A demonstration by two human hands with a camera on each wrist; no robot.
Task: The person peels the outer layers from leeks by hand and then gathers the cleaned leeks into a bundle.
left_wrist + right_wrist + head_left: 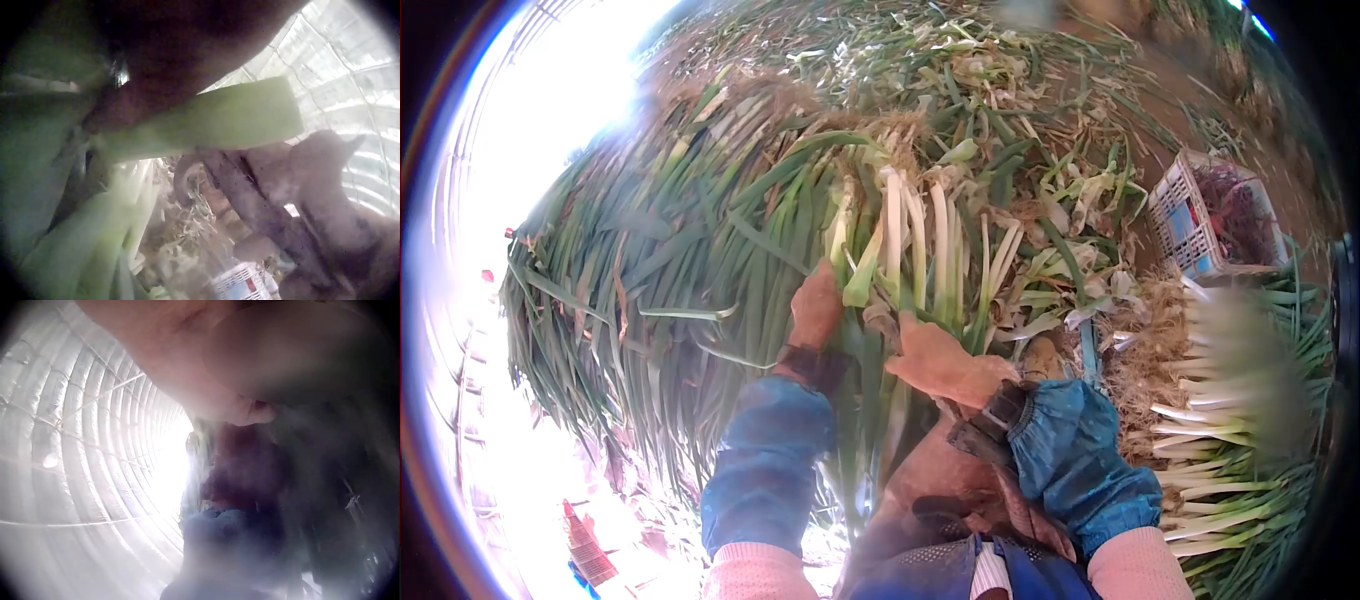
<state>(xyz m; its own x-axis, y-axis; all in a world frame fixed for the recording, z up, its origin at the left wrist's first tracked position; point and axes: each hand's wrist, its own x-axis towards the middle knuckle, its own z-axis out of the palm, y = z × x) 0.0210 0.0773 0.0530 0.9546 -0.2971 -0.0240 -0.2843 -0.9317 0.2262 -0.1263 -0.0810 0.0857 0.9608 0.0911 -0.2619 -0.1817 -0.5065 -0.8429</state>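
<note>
Long green onions lie in a thick pile (630,260), green tops toward the left and near side. My left hand (815,305) grips a green onion stalk (206,122) at the pile's right edge; in the left wrist view its pale green piece sticks out beyond the fingers. Close beside it, my right hand (950,362) pinches a limp, withered brownish leaf (880,318), its fingertips partly hidden in the head view. White onion shanks (940,250) with roots lie just beyond both hands. The right wrist view is dark and hazy around the right hand.
A row of peeled green onions (1200,430) lies at the right, roots toward me. Behind it stands a white plastic crate (1175,215) with reddish netting-like stuff inside. Stripped leaves (1070,190) litter the ground at the back and right.
</note>
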